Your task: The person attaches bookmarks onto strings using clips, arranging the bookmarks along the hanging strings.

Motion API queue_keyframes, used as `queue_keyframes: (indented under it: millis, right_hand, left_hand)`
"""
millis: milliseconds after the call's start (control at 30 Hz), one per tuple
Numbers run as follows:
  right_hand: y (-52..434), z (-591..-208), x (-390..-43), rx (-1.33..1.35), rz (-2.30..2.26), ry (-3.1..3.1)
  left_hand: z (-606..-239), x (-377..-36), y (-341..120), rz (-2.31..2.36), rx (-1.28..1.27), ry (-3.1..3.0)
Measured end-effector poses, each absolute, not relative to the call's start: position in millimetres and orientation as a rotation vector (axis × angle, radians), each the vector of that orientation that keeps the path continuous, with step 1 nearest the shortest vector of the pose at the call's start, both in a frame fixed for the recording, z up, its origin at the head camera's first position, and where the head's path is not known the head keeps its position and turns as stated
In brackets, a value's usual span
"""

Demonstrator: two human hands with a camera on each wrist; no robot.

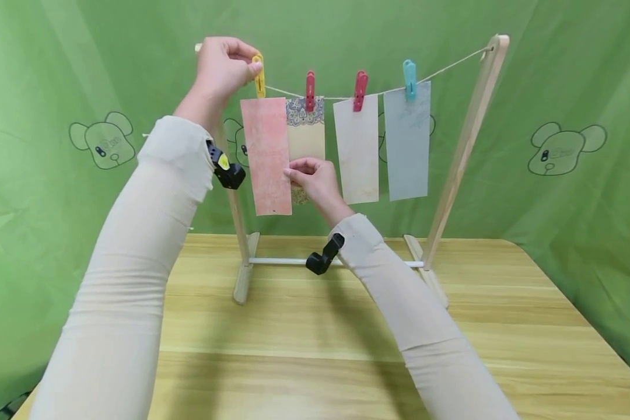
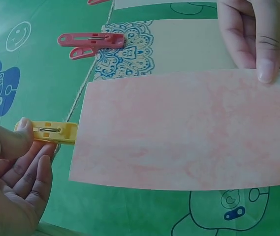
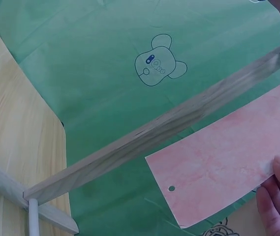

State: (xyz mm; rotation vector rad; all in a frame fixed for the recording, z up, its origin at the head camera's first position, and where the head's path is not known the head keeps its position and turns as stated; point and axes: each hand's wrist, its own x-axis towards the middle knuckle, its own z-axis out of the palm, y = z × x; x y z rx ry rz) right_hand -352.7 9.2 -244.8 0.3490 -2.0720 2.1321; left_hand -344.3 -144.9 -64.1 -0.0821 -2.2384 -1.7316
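My left hand (image 1: 222,69) pinches a yellow clothespin (image 1: 259,77) on the line, right at the top edge of a pink card (image 1: 266,154). In the left wrist view the tip of the yellow clothespin (image 2: 56,132) meets the card's edge; whether it bites the card I cannot tell. With thumb and fingers, my right hand (image 1: 317,184) pinches the pink card by its right long edge. A small hole shows near the low end of the pink card (image 3: 223,167) in the right wrist view. Behind it hangs a cream card with blue lace pattern (image 1: 307,137), partly hidden.
Red clothespins (image 1: 310,91) hold the patterned card and a white card (image 1: 358,151). A blue clothespin (image 1: 410,80) holds a blue-grey card (image 1: 408,146). The string (image 1: 454,62) runs between wooden posts (image 1: 467,146) standing on a wooden table (image 1: 304,326), before a green curtain.
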Motion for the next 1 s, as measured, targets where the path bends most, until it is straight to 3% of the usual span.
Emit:
queue_keyframes:
  millis: [1000]
  right_hand:
    - [-3.9, -236.5, -347.8, 0.352, 2.205, -1.978]
  left_hand:
    - [-73.3, -341.8, -144.5, -1.621, -0.109, -2.328]
